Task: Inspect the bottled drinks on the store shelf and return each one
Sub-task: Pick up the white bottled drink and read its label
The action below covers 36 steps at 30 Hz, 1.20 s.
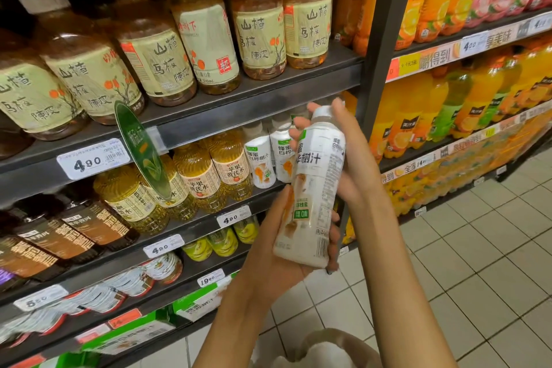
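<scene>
White bottle in curled fingers

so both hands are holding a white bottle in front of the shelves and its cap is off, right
Not quite: in the head view the white bottle has its cap on, under the right hand fingers. The left hand supports its base, in front of the shelves.
</scene>
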### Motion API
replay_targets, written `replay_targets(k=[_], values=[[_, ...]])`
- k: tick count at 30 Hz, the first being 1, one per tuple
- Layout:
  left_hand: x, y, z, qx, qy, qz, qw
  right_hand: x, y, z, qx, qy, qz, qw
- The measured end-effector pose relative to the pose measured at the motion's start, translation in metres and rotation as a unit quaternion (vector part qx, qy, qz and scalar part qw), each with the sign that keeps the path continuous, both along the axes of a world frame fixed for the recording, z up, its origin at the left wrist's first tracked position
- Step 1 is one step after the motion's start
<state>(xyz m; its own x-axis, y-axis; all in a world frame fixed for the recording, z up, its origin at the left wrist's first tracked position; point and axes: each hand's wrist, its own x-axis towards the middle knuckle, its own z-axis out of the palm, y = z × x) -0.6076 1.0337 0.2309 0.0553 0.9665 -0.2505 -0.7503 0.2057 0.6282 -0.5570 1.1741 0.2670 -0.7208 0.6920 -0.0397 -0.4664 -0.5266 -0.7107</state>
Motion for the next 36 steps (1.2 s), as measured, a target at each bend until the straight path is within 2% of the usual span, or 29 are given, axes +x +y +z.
replay_targets(k=[1,3,6,8,11,14,16,17,20,23,25,28,31,36], values=[[0.001,0.000,-0.001,-0.005,-0.003,-0.001,1.000,-0.002,0.000,-0.003,-0.003,-0.004,0.003,1.000],[-0.001,0.000,-0.006,-0.018,0.050,0.009,0.999,-0.004,0.001,-0.004,0.006,-0.020,-0.011,1.000],[-0.008,-0.004,-0.005,0.001,0.190,0.061,0.980,-0.003,0.003,-0.002,0.123,-0.123,-0.098,0.980],[-0.009,-0.004,-0.005,0.003,0.235,0.065,0.970,-0.005,0.002,-0.003,0.170,-0.177,-0.141,0.959],[-0.006,0.000,-0.002,-0.020,0.182,0.069,0.981,-0.007,0.003,-0.004,0.165,-0.184,-0.121,0.962],[-0.005,0.003,0.001,-0.007,0.064,0.034,0.997,-0.004,0.006,-0.005,0.014,-0.060,-0.047,0.997],[-0.005,0.005,0.001,0.005,-0.029,-0.006,1.000,-0.002,0.009,-0.007,-0.085,0.010,-0.006,0.996],[-0.004,0.005,0.001,0.015,-0.054,-0.029,0.998,-0.002,0.010,-0.008,-0.097,0.022,0.005,0.995],[-0.002,0.005,-0.001,0.005,-0.030,-0.055,0.998,-0.001,0.013,-0.011,-0.071,-0.009,0.009,0.997],[-0.001,0.003,-0.004,-0.013,0.022,-0.035,0.999,0.002,0.017,-0.014,-0.053,-0.047,-0.012,0.997],[0.000,0.000,-0.001,-0.005,-0.017,-0.027,0.999,0.004,0.020,-0.016,-0.055,-0.073,-0.019,0.996],[0.003,0.000,0.016,0.046,-0.134,-0.036,0.989,0.005,0.020,-0.019,-0.131,-0.088,0.018,0.987],[0.005,0.003,0.028,0.054,-0.225,0.043,0.972,0.000,0.016,-0.024,-0.148,-0.097,0.053,0.983],[0.004,0.004,0.029,0.052,-0.233,0.088,0.967,-0.004,0.014,-0.025,-0.126,-0.126,0.061,0.982]])
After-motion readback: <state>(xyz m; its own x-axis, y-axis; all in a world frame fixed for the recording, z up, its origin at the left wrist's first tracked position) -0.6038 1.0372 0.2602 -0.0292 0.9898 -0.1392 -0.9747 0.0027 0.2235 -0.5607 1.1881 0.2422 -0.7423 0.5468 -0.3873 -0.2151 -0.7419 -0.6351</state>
